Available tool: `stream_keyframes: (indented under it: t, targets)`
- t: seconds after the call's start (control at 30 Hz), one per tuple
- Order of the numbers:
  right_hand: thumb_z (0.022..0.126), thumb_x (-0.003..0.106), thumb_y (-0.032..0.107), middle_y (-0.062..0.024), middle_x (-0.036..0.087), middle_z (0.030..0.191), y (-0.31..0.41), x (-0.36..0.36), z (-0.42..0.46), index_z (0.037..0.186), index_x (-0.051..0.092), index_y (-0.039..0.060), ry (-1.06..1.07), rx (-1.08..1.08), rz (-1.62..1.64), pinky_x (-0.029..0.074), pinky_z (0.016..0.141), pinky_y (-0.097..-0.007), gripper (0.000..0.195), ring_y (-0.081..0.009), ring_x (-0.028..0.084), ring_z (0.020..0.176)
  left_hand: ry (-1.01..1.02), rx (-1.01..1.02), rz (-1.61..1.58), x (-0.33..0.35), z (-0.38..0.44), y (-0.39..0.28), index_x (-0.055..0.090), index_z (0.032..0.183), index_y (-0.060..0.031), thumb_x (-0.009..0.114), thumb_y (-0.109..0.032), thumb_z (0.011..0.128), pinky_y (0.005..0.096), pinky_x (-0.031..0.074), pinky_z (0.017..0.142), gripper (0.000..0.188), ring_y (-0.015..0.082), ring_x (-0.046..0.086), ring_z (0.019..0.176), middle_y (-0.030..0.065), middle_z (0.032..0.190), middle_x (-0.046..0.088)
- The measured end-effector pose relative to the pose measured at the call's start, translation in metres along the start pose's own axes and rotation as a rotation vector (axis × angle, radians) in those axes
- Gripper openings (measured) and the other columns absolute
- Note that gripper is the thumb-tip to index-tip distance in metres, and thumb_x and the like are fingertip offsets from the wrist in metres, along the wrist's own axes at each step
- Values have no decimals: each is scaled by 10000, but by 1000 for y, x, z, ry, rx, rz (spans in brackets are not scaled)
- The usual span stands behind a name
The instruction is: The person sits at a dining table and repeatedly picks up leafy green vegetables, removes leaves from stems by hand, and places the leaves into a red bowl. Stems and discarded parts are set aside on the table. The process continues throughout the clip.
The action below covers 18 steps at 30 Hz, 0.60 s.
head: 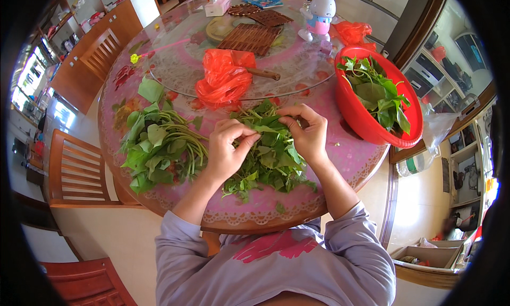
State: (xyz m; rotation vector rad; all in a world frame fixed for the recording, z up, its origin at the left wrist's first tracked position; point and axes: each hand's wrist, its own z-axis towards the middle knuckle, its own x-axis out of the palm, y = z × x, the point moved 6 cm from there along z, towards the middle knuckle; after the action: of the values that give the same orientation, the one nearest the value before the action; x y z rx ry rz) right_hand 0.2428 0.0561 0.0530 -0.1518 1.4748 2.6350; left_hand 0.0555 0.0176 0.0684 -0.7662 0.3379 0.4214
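My left hand point(233, 146) and my right hand point(306, 131) pinch a green leafy sprig point(267, 127) between them, thumb against forefinger on each side. Beneath it spreads a loose heap of leafy greens point(275, 158) on the table in front of me. To the left of my left hand lies a second pile of greens point(153, 142), with broad leaves and long stems pointing right. Right of my right hand stands a red plastic basin point(412, 111) with leafy greens point(376, 93) in it. Part of the sprig is hidden behind my fingers.
A crumpled red plastic bag point(225, 81) and a wooden-handled knife point(263, 73) lie on the glass turntable point(175, 71). Woven mats point(251, 38), a tissue box point(218, 6) and a rabbit toy point(320, 17) are farther back. A wooden chair point(79, 166) stands left of the round table point(263, 216).
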Motion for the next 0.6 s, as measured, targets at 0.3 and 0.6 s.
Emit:
stream_keyframes:
  t: [0.3, 0.6]
  targets:
    - [854, 720, 19, -24, 678, 863, -8, -28, 16, 964, 716, -1, -99, 94, 55, 473, 685, -221, 113, -70, 581, 749, -192, -58, -99, -20, -7, 25, 660, 818, 19, 751, 33, 735, 281, 429, 669, 124, 149, 556, 735, 48, 774, 597]
    - [876, 718, 171, -113, 689, 949, 6, -5, 10, 984, 729, 7, 110, -120, -171, 492, 805, -347, 196, -231, 623, 906, -191, 71, 64, -22, -4, 12, 670, 828, 12, 745, 70, 685, 316, 448, 728, 172, 206, 589, 775, 58, 760, 597]
